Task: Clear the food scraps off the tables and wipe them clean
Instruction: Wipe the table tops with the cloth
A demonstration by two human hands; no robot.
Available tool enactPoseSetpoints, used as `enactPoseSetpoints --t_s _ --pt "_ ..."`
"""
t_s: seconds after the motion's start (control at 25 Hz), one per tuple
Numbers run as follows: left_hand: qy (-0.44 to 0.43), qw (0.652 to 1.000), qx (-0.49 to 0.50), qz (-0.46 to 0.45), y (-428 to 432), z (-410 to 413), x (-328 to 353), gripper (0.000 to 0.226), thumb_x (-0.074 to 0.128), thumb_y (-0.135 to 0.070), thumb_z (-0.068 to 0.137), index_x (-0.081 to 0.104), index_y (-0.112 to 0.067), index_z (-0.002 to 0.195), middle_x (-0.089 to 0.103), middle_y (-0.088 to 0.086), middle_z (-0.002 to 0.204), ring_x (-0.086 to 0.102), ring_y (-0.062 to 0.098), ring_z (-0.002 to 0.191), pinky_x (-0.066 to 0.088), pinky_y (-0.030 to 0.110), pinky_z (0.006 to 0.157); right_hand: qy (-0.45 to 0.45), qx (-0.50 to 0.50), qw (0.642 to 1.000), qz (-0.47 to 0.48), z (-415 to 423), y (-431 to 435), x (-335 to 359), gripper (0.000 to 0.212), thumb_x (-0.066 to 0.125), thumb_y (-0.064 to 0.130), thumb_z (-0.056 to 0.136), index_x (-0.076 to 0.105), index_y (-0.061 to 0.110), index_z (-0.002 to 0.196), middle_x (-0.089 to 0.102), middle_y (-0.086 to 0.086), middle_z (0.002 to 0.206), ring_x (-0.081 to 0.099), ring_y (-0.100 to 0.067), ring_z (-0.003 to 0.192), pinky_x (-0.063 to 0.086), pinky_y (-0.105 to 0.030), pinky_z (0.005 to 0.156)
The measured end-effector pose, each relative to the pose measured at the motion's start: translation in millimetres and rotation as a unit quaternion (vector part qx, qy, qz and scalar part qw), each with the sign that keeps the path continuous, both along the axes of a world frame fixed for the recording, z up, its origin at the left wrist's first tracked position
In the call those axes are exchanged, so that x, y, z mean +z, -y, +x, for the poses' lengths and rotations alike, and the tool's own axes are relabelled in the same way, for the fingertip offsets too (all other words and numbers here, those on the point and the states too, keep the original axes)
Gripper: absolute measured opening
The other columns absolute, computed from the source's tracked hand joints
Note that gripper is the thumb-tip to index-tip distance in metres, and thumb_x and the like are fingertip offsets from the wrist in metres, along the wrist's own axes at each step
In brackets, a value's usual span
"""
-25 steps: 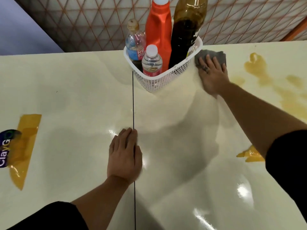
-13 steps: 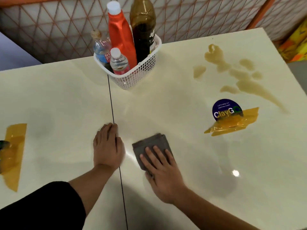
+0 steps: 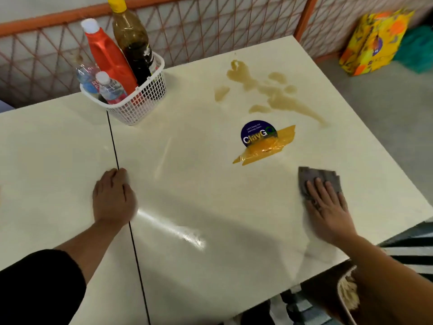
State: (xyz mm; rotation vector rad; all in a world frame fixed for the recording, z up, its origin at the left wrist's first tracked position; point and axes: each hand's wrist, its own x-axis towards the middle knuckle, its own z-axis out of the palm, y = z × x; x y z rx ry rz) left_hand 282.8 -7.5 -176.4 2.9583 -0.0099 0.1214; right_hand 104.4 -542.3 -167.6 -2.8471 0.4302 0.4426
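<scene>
Two cream tables stand pushed together, the right table (image 3: pixel 210 188) glossy and wet-looking. My right hand (image 3: pixel 328 207) presses a folded grey cloth (image 3: pixel 311 177) flat on the right table near its right edge, fingers straight. My left hand (image 3: pixel 112 195) rests flat on the seam between the tables. A brown liquid spill (image 3: pixel 274 95) spreads across the far right part of the right table, beyond the cloth.
A white basket (image 3: pixel 143 106) with an orange bottle, a dark sauce bottle and small water bottles stands at the back by the seam. A round blue sticker (image 3: pixel 255 134) under yellow tape lies mid-table. A lattice fence runs behind. Colourful bags (image 3: pixel 375 41) sit on the floor, right.
My right hand has slid the cloth from beside the basket to the table's middle, then rightward to near the right edge. My left hand has stayed on the seam.
</scene>
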Motion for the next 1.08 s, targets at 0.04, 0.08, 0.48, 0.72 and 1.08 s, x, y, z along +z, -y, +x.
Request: enactPoseSetpoints --t_s 0.04,0.08,0.48,0.72,1.08 --pt "-0.001 1.0 0.007 0.0 3.0 -3.1 2.6 0.042 0.034 -0.022 0.086 0.051 -0.012 0.123 0.054 0.015 0.125 0.052 0.04 0.111 0.045 0.051 0.095 -0.011 -0.041 0.999 0.007 -0.2 11.3 -0.1 0.066 -0.008 0.068 0.093 -0.011 0.047 0.156 -0.01 0.01 0.169 -0.019 -0.009 0.153 -0.007 -0.04 0.125" --pt "-0.002 1.0 0.019 -0.008 6.8 -8.2 4.8 0.045 0.034 -0.023 0.085 0.051 -0.012 0.126 0.055 0.016 0.127 0.051 0.04 0.115 0.044 0.052 0.097 -0.016 -0.071 0.997 0.005 -0.7 11.7 -2.3 0.068 -0.007 0.067 0.092 -0.011 0.045 0.156 -0.012 0.009 0.169 -0.019 -0.01 0.152 -0.007 -0.042 0.125" --pt "-0.026 0.982 -0.146 -0.12 125.1 -112.4 23.9 0.036 0.044 -0.021 0.087 0.067 -0.012 0.114 0.064 0.006 0.114 0.057 0.028 0.109 0.043 0.038 0.099 0.012 0.266 0.961 0.079 -86.3 -230.2 -4.9 0.054 0.024 0.049 0.106 0.027 0.032 0.158 0.024 0.002 0.167 0.016 -0.025 0.155 0.006 -0.052 0.121" --pt "-0.075 0.979 -0.145 -0.119 156.7 -180.0 26.5 0.033 0.051 -0.021 0.086 0.066 -0.019 0.115 0.062 -0.003 0.117 0.053 0.018 0.111 0.041 0.029 0.098 0.026 0.319 0.946 0.055 -113.0 -109.5 -12.8 0.052 0.013 0.053 0.107 0.023 0.042 0.157 0.027 0.008 0.164 0.02 -0.021 0.154 0.01 -0.049 0.119" --pt "-0.099 0.982 -0.131 -0.092 201.7 -185.0 48.9 0.044 0.049 -0.029 0.085 0.064 -0.02 0.125 0.061 -0.004 0.125 0.053 0.021 0.116 0.045 0.038 0.1 -0.047 -0.097 0.994 0.012 -96.3 161.4 10.3 0.073 -0.021 0.069 0.086 -0.02 0.045 0.155 -0.022 0.005 0.166 -0.026 -0.016 0.15 -0.01 -0.048 0.125"
